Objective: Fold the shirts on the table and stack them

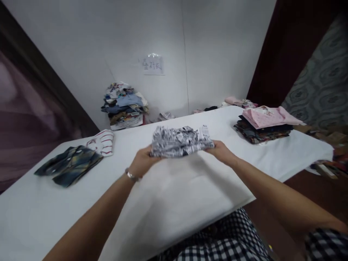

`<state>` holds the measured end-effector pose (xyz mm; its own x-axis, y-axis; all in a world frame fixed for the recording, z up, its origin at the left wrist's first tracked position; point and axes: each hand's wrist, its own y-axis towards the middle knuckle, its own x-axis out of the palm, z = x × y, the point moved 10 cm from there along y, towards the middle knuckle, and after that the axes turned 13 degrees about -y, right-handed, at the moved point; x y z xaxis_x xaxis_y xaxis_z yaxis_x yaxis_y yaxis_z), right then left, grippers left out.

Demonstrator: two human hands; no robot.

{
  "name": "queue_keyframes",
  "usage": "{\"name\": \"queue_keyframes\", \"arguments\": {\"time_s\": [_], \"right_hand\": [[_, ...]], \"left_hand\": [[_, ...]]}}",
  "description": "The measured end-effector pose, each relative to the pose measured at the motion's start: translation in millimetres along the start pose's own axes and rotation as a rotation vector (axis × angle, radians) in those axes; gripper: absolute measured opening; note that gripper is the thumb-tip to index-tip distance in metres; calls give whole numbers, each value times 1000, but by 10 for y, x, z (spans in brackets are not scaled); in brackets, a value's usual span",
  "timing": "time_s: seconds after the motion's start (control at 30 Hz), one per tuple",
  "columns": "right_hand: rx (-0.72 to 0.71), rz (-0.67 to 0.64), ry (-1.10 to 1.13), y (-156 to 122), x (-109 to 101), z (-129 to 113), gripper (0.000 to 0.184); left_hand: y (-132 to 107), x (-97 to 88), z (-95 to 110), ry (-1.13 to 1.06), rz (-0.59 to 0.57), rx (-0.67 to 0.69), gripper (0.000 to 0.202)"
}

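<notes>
Between my two hands is a folded black-and-white printed shirt (181, 141), held up by its near corners over the white table (187, 188). My left hand (143, 159), with a silver band at the wrist, closes on the shirt's left end. At the right end, my right hand (220, 150) grips the cloth, its thumb in front. The fingers of both hands are partly hidden beneath the fabric. Left of my hands lie a dark green-blue plaid shirt (72, 163) and a white garment with red stripes (102, 142).
A stack of folded clothes topped with a pink shirt (272, 116) sits at the table's right. Beyond the far edge rises a tall pile of clothing (125, 105), against a wall bearing a paper sign (153, 64). More pink cloth (236, 101) lies at the back right.
</notes>
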<state>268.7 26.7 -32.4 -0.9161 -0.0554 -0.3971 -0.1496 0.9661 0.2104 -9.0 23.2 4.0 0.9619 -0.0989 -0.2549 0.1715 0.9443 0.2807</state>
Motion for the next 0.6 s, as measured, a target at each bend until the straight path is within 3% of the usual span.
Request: {"name": "queue_keyframes", "arguments": {"time_s": [0.13, 0.23, 0.33, 0.43, 0.5, 0.6], "right_hand": [[-67, -287, -276, -643, 442, 433, 25], [-80, -378, -458, -1005, 640, 719, 26], [-88, -389, -570, -1128, 670, 796, 36], [-87, -448, -543, -1148, 627, 736, 48], [-32, -479, -402, -1133, 550, 700, 58], [174, -449, -115, -1046, 421, 784, 62]], "left_hand": [[-890, 470, -573, 115, -165, -114, 13], [-1289, 652, -868, 168, -198, -143, 10], [-1441, 665, -971, 263, -201, -177, 11], [-1475, 602, -910, 268, -184, -210, 21], [-1474, 556, -850, 152, -159, -240, 39], [-1443, 486, -897, -93, -76, -358, 60]]}}
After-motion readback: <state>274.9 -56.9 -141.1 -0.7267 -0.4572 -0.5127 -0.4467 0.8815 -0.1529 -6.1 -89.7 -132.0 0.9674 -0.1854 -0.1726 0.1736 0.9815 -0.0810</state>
